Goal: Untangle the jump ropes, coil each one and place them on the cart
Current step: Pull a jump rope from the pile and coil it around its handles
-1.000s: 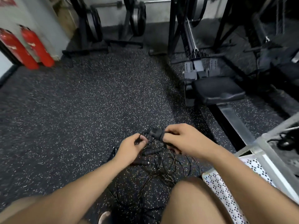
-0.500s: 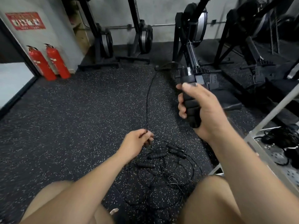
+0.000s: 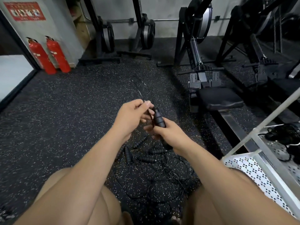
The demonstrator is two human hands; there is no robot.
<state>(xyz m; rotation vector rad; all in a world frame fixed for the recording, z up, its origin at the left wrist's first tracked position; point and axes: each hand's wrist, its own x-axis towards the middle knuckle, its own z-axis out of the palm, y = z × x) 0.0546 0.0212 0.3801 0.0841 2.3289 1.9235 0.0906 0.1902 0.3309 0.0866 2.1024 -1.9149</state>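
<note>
My right hand [image 3: 168,135] grips a black jump rope handle [image 3: 159,119], held upright above the floor. My left hand [image 3: 133,116] pinches the thin black cord [image 3: 139,90] of that rope right beside the handle; a loop of the cord sticks out forward, blurred. Below my hands a tangle of black ropes [image 3: 154,176] with several ribbed handles [image 3: 146,159] lies on the speckled floor between my knees. The metal cart [image 3: 259,168] stands at the right, with coiled black ropes [image 3: 285,135] on its perforated shelf.
A rowing machine with a black seat [image 3: 219,98] stands just right of my hands. More black machines line the back wall. Two red fire extinguishers [image 3: 48,56] stand at the left by a doorway. Open speckled rubber floor [image 3: 65,119] stretches to the left.
My right hand came down with the handle from its raised position. My left hand rose from the tangle and met it, and the long stretched cord is now folded into a short loop.
</note>
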